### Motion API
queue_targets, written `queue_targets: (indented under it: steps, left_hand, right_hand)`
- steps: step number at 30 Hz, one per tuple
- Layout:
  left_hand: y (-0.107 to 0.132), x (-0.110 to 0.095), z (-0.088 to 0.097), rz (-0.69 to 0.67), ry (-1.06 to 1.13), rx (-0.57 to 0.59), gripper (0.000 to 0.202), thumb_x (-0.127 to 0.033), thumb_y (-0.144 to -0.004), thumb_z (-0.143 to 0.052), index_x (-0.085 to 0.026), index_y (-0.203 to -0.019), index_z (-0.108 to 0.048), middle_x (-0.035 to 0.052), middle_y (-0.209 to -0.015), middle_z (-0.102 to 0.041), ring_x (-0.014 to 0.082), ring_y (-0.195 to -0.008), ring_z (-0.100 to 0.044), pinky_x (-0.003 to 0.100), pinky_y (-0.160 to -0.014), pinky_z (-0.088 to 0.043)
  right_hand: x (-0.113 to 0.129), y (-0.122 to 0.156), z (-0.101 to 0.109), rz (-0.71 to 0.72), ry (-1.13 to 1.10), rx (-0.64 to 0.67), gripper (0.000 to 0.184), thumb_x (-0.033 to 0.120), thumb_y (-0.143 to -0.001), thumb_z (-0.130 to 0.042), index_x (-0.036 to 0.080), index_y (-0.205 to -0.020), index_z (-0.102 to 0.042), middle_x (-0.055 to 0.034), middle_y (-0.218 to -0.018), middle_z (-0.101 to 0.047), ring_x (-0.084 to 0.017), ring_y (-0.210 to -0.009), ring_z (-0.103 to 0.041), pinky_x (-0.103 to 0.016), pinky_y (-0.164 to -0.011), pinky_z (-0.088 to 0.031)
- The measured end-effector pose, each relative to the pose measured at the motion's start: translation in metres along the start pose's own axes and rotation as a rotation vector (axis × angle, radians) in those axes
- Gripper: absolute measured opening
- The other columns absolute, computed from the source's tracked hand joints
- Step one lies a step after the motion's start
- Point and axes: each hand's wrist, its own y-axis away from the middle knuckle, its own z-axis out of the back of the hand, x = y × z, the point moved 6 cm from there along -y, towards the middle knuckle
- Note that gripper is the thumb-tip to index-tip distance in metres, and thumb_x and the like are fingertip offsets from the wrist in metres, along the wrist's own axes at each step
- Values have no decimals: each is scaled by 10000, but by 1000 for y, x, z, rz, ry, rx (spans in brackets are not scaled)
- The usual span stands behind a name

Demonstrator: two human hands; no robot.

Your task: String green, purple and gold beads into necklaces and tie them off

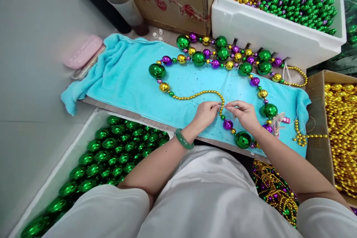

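Note:
Near the front of a blue towel, my left hand and my right hand face each other with their fingers pinched. A thin pale thread runs between the fingertips, across a strand of small gold beads. That strand curves left to a gold ball and a large green bead. Below my fingers it continues into a purple bead and another large green bead. More of the bead garland lies in rows behind. Whether the thread is knotted is too small to tell.
Green beads fill a white box at left. A white foam box of mixed beads stands behind, and a carton of gold beads at right. A pink case, two cylinders, and a small clipper-like tool lie around.

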Motion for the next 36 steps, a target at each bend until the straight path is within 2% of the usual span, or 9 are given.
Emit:
queue_targets:
  steps: [2, 4, 9, 12, 15, 18, 26, 32, 36]
  left_hand:
    - [-4, 2, -3, -3, 3, 21, 255, -223, -828, -505, -157, -853, -750, 4, -674, -681, 108, -550, -559, 227, -583, -446]
    - [-8, 4, -6, 3, 9, 46, 257, -234, -829, -499, -150, -810, -741, -2, -613, -648, 109, -533, -549, 224, -552, -419]
    - [-9, -3, -6, -35, -60, 44, 274, -229, -842, -480, -147, -788, -736, 4, -582, -621, 122, -569, -543, 230, -561, -382]
    - [-4, -15, -7, -140, -148, 51, 283, -214, -841, -477, -143, -695, -709, 8, -605, -617, 123, -615, -522, 233, -581, -351]
    - [-2, -17, -8, -150, -172, 70, 298, -208, -834, -477, -136, -593, -638, -9, -533, -532, 112, -570, -459, 232, -541, -302]
    - [-2, -16, -9, -147, -149, 86, 308, -242, -843, -481, -142, -577, -598, -22, -511, -486, 108, -553, -435, 225, -528, -300]
    - [2, -13, -8, -167, -82, 39, 204, -246, -824, -524, -155, -709, -667, -19, -610, -581, 114, -609, -510, 216, -576, -388]
    - [3, -4, -4, -104, -6, -25, 174, -257, -833, -563, -165, -826, -710, -8, -695, -668, 134, -669, -584, 236, -658, -452]
    - [8, -9, 1, -221, -115, -119, 162, -218, -855, -560, -180, -856, -717, 24, -835, -690, 147, -793, -610, 258, -769, -464]
  right_hand:
    - [5, 3, -1, 121, 48, 47, 158, 375, -751, -672, 219, -740, -690, -67, -1017, -695, -209, -950, -596, -313, -700, -467]
    - [10, 4, -3, 215, 117, 121, 146, 357, -770, -664, 220, -727, -690, -80, -1171, -657, -228, -1037, -575, -363, -802, -467]
    - [14, 0, -10, 277, 234, 233, 127, 332, -786, -652, 225, -734, -698, -80, -1333, -575, -183, -831, -590, -412, -849, -460]
    - [15, -5, -13, 277, 197, 183, 120, 320, -788, -646, 223, -745, -702, -87, -1287, -601, -185, -865, -605, -383, -831, -471]
    - [9, -10, -13, 241, 140, 76, 115, 327, -775, -651, 230, -746, -705, -75, -1039, -684, -199, -931, -611, -353, -821, -481]
    - [-1, -12, -10, 179, 90, -38, 109, 326, -756, -658, 229, -745, -707, -44, -840, -671, -180, -852, -611, -335, -804, -486]
    - [-14, -12, -7, 35, 49, -131, 153, 342, -721, -673, 196, -762, -698, -38, -787, -679, -150, -706, -586, -292, -675, -478]
    - [-13, -12, -6, 99, 222, -140, 159, 339, -764, -634, 200, -784, -710, -44, -820, -704, -164, -749, -615, -306, -739, -481]
    - [-9, -11, -6, 120, 311, -115, 156, 335, -784, -621, 216, -784, -723, -50, -846, -712, -178, -773, -625, -319, -766, -484]
